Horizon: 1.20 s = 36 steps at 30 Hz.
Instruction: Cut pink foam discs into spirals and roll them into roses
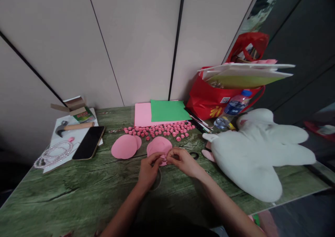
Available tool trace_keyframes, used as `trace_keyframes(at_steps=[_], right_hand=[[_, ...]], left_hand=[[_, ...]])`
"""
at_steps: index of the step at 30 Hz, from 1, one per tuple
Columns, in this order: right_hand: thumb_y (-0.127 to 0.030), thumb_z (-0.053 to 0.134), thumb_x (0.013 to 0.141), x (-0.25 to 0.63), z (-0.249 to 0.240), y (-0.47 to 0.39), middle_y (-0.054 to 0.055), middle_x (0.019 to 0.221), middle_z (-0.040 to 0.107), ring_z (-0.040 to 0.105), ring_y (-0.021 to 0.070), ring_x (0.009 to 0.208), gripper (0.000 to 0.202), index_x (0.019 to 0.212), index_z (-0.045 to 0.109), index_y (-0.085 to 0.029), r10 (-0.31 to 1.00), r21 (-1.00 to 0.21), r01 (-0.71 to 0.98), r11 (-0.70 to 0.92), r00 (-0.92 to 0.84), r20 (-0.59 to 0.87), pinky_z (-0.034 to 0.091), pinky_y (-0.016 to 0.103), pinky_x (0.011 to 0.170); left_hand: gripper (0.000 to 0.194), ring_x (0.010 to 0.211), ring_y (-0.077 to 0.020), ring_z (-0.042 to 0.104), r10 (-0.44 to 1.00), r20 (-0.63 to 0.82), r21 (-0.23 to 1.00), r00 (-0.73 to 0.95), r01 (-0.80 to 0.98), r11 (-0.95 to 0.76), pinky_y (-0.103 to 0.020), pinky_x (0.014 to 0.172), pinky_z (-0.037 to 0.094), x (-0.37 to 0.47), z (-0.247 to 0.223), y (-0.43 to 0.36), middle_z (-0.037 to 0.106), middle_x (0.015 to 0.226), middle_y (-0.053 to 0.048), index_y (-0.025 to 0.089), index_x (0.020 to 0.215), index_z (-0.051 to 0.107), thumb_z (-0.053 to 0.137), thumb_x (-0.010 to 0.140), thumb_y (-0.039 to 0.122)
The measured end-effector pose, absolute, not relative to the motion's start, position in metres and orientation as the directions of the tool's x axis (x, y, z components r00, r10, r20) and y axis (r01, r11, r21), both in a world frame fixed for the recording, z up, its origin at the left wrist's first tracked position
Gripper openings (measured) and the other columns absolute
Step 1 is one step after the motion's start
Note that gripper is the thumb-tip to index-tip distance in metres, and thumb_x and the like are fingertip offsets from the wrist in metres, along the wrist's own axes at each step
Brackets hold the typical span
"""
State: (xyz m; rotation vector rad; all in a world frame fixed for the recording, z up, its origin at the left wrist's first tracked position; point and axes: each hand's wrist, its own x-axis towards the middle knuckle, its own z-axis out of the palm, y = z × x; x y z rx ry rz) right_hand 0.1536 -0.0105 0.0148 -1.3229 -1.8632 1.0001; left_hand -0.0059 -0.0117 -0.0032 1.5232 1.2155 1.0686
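My left hand [148, 170] and my right hand [183, 161] meet at the middle of the table, both closed in a pinch. Between their fingertips is a small pink paper piece [163, 158]; its exact shape is mostly covered by the fingers. Just behind the hands lie pink paper rounds [159, 144], partly hidden by them. Another pile of pink paper rounds [124, 147] is to the left. A clear ring [160, 181], perhaps a tape roll, lies by my left hand, and a black ring-shaped object [194, 155] sits beside my right wrist.
Several small pink rolled paper flowers [162, 128] lie in a band before green sheets [169, 110]. At left are a phone [89, 142], a hammer [78, 126] and a beaded string [56, 152]. A white plush toy [251, 153], bottle [237, 103] and red bag [202, 99] stand right.
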Motion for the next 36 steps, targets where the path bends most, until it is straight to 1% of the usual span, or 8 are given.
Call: trace_keyframes(at_steps=[6,12,16,21,24,28,33,36], right_hand=[[-0.019,0.052,0.077,0.154,0.014,-0.010,0.002,0.069,0.063,0.057,0.0145,0.067,0.014,0.067,0.060,-0.014,0.952,-0.883,0.436,0.171,-0.304,0.034,0.043,0.024,0.064],[-0.025,0.055,0.076,0.150,0.005,-0.007,0.000,0.066,0.059,0.059,0.0143,0.060,0.010,0.071,0.054,-0.016,0.967,-0.953,0.292,0.081,-0.256,0.004,0.046,0.024,0.056],[-0.026,0.059,0.075,0.142,0.001,-0.007,0.000,0.069,0.058,0.058,0.0142,0.060,0.012,0.082,0.053,-0.018,0.980,-0.935,0.309,0.175,-0.148,0.134,0.047,0.025,0.056],[-0.025,0.051,0.081,0.129,0.000,-0.006,0.006,0.086,0.057,0.057,0.0161,0.076,0.010,0.077,0.058,-0.019,0.929,-0.836,0.407,0.368,-0.124,0.349,0.048,0.024,0.061],[-0.025,0.050,0.082,0.125,-0.004,-0.001,0.005,0.080,0.056,0.056,0.0152,0.073,0.011,0.077,0.056,-0.019,0.937,-0.855,0.384,0.350,-0.167,0.308,0.047,0.022,0.057],[-0.028,0.048,0.084,0.124,-0.015,0.007,0.001,0.073,0.056,0.054,0.0104,0.055,0.013,0.078,0.054,-0.017,0.952,-0.916,0.291,0.277,-0.210,0.222,0.045,0.021,0.051],[-0.028,0.050,0.082,0.122,-0.023,0.010,0.001,0.070,0.058,0.058,0.0124,0.061,0.014,0.075,0.054,-0.017,0.957,-0.932,0.243,0.269,-0.178,0.229,0.045,0.022,0.055],[-0.029,0.052,0.080,0.122,-0.025,0.009,-0.001,0.066,0.057,0.058,0.0120,0.058,0.012,0.077,0.051,-0.018,0.971,-0.974,0.120,0.193,-0.166,0.172,0.045,0.022,0.054]], left_hand=[[0.019,0.063,-0.0166,0.067,0.981,0.126,0.964,0.150,0.217,-0.157,-0.027,0.063,0.053,-0.006,-0.001,-0.012,0.073,0.074,-0.002,0.018,0.083,0.069,0.054,0.071,0.015],[0.019,0.063,-0.0166,0.067,0.985,0.103,0.976,0.137,0.178,-0.127,-0.026,0.061,0.053,-0.007,-0.003,-0.010,0.073,0.074,-0.002,0.018,0.083,0.069,0.055,0.070,0.016],[0.019,0.060,-0.0173,0.067,0.995,0.067,0.987,0.068,0.142,-0.076,-0.027,0.059,0.053,-0.009,-0.008,-0.008,0.072,0.073,-0.004,0.016,0.085,0.067,0.055,0.071,0.019],[0.021,0.067,-0.0195,0.068,0.996,0.092,0.980,-0.015,0.179,-0.088,-0.029,0.063,0.053,-0.012,-0.011,-0.005,0.072,0.080,-0.006,0.014,0.088,0.066,0.055,0.073,0.023],[0.021,0.066,-0.0187,0.067,0.991,0.134,0.961,-0.027,0.248,-0.123,-0.029,0.065,0.052,-0.015,-0.012,-0.003,0.072,0.078,-0.005,0.015,0.089,0.066,0.054,0.074,0.023],[0.021,0.067,-0.0184,0.067,0.988,0.151,0.950,-0.023,0.280,-0.138,-0.030,0.066,0.052,-0.017,-0.016,-0.002,0.072,0.081,-0.005,0.016,0.090,0.065,0.053,0.075,0.024],[0.021,0.065,-0.0188,0.066,0.989,0.146,0.942,-0.022,0.310,-0.132,-0.030,0.064,0.052,-0.018,-0.021,0.000,0.072,0.081,-0.006,0.016,0.089,0.065,0.053,0.074,0.024],[0.021,0.064,-0.0187,0.066,0.989,0.147,0.941,-0.020,0.312,-0.134,-0.030,0.063,0.052,-0.017,-0.020,0.000,0.072,0.083,-0.006,0.016,0.088,0.066,0.053,0.074,0.025]])
